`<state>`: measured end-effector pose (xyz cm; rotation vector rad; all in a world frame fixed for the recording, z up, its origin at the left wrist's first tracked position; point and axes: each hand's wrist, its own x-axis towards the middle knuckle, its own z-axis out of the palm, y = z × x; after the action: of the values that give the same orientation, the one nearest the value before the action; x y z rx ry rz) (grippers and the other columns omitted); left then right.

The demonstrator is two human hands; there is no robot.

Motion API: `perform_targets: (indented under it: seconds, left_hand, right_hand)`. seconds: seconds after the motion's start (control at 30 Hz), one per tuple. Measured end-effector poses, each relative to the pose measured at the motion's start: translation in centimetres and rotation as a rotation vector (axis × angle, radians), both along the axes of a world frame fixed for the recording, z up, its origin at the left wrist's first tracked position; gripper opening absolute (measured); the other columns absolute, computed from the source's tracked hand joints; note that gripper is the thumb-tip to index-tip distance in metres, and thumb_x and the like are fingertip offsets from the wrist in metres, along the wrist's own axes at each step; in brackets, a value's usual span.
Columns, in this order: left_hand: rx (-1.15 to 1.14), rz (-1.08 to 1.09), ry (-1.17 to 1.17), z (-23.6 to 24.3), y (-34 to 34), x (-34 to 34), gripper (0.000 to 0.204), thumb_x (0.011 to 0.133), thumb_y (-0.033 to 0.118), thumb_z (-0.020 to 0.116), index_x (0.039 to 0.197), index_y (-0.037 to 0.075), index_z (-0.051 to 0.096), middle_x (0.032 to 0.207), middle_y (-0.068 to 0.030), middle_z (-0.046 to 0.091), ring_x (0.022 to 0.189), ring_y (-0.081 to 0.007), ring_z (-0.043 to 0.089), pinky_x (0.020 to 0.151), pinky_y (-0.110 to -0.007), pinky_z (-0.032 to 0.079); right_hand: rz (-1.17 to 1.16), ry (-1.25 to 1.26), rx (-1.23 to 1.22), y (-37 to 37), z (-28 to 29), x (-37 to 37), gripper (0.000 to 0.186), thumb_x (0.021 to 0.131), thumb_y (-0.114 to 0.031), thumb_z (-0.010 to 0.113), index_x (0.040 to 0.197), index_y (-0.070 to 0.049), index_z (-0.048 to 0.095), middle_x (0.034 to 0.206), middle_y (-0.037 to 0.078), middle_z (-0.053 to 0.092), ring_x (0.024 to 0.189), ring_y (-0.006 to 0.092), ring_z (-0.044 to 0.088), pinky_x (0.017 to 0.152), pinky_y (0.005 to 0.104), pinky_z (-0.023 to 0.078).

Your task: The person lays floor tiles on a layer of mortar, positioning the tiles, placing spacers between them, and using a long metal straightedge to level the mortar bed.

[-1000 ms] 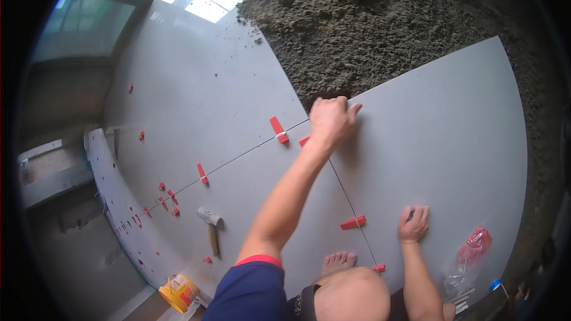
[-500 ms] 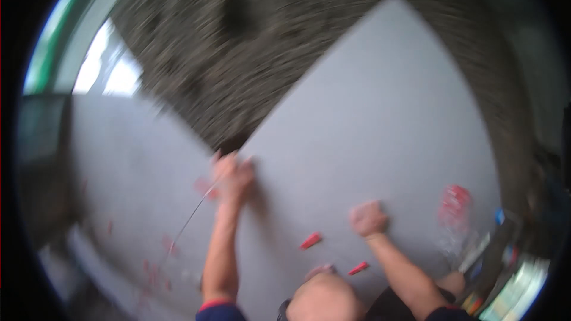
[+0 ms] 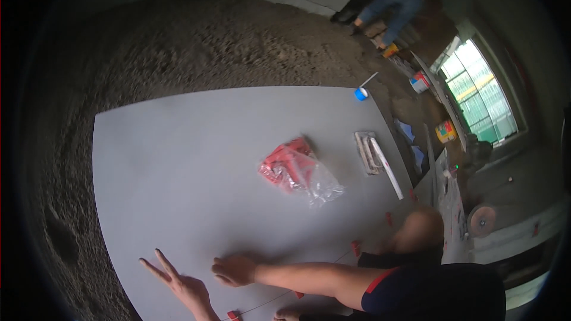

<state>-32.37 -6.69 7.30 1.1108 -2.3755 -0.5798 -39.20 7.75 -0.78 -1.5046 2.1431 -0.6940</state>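
Note:
My left hand (image 3: 178, 285) hovers or rests at the near left part of a large grey floor tile (image 3: 178, 160), fingers spread and holding nothing. Just to its right, my right hand (image 3: 235, 268) lies flat on the same tile, also with nothing in it, and its forearm runs off to the right toward my dark blue sleeve. A thin seam with small red levelling clips (image 3: 355, 246) passes close behind both hands. Farther up the tile lies a clear plastic bag of red clips (image 3: 297, 169), out of reach of either hand.
Rough grey mortar bed (image 3: 178, 41) borders the tile on the left and far side. A trowel (image 3: 369, 151) and a long white bar lie at the tile's right edge, a blue cup (image 3: 361, 93) at its far corner. Buckets (image 3: 445, 131) and another person (image 3: 392, 0) are beyond.
The view has swung round, so the mortar now lies to the left and the window to the right. My left hand has left the tile corner; both hands now sit together near the seam.

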Motion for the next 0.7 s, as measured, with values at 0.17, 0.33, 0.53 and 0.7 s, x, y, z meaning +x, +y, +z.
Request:
perform_targets:
  seconds: [0.17,0.33,0.53,0.7]
  left_hand:
    - [-0.123,-0.031,-0.081,1.1,3.6,-1.2,0.073,0.08,-0.01,0.057,0.145,0.015,0.038,0.154,-0.0187,0.021,0.123,-0.0376,0.049,0.094,-0.042,0.05]
    - [-0.037,-0.194,0.025,2.4,5.9,-0.5,0.052,0.089,0.019,0.057,0.138,0.009,0.046,0.142,-0.0261,0.04,0.109,-0.0427,0.057,0.089,-0.055,0.047]
    - [-0.392,-0.665,-0.696,9.3,11.2,-7.1,0.087,0.08,0.023,0.067,0.151,0.005,0.019,0.158,-0.024,0.002,0.144,-0.0451,0.006,0.113,-0.063,0.019]
    - [-0.5,-1.253,-0.725,11.8,17.6,-16.1,0.11,0.071,0.029,0.079,0.153,0.007,0.009,0.158,-0.0234,-0.001,0.145,-0.0445,-0.001,0.114,-0.063,0.004]
  right_hand:
    - [0.064,-0.168,0.113,3.0,5.3,-2.3,0.028,0.085,-0.017,0.06,0.108,-0.006,0.049,0.102,0.015,0.05,0.082,0.0325,0.06,0.07,0.045,0.05]
    - [0.383,-0.1,0.223,18.4,13.3,-11.5,0.025,0.082,-0.014,0.053,0.107,-0.009,0.053,0.1,0.014,0.052,0.087,0.0336,0.06,0.071,0.0451,0.05]
    - [-0.514,-0.082,0.623,46.1,19.7,-26.0,0.021,0.092,-0.016,0.051,0.109,-0.009,0.061,0.093,0.019,0.065,0.085,0.0367,0.064,0.077,0.0462,0.05]
    - [-1.418,0.324,0.144,69.6,11.9,-25.2,0.031,0.093,-0.025,0.052,0.112,-0.002,0.056,0.109,0.025,0.06,0.098,0.04,0.061,0.084,0.0482,0.05]
